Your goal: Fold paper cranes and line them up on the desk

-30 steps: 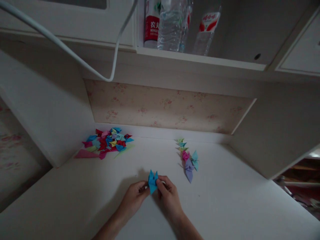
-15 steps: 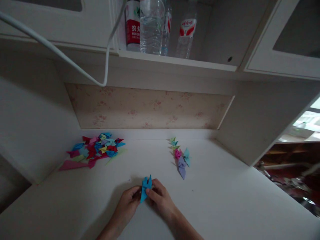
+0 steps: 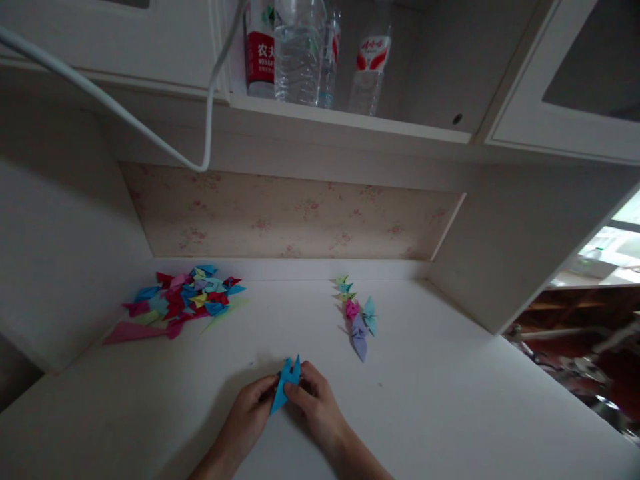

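Between my two hands is a blue origami crane (image 3: 285, 388), its narrow points up and a broad wing slanting down to the left. My left hand (image 3: 251, 405) is closed on its left side, with the fingertips partly hidden behind the paper. My right hand (image 3: 314, 396) pinches it from the right, thumb lying across the front. To the right, farther back, sits a short row of folded cranes: a lavender crane (image 3: 359, 335), a pink crane (image 3: 352, 309), a light teal crane (image 3: 369, 315) and small green ones behind them.
A heap of colourful folded paper pieces (image 3: 185, 297) lies at the back left of the white desk (image 3: 440, 407). Plastic bottles (image 3: 299, 60) stand on the shelf above. A white cable (image 3: 150, 137) hangs in front of the cabinet at upper left.
The blue crane has tilted, its broad wing now reaching farther down and left. Both hands still hold it. The whole view has shifted slightly.
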The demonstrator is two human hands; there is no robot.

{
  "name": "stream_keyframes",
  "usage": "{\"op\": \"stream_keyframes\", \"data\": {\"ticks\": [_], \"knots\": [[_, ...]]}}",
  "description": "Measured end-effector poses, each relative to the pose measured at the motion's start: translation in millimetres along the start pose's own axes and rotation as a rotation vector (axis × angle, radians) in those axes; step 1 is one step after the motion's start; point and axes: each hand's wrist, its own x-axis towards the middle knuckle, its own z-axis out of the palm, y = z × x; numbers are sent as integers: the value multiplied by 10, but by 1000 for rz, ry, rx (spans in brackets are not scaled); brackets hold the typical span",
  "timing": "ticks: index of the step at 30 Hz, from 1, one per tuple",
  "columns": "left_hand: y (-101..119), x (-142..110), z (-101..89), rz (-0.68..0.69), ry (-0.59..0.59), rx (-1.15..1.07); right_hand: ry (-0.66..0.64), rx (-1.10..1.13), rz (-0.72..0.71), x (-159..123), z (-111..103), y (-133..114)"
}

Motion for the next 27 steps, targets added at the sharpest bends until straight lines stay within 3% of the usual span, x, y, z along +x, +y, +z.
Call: {"op": "stream_keyframes", "data": {"ticks": [8, 18, 22, 27], "knots": [[88, -14, 34, -27, 39, 0, 9, 125, 44, -10, 15, -117], [78, 0, 48, -21, 58, 5, 105, 67, 50, 46, -4, -25], [39, 18, 38, -52, 76, 83, 149, 71, 79, 35, -15, -96], [-83, 22, 15, -61, 73, 115, 138, 112, 87, -104, -299, -344]]}}
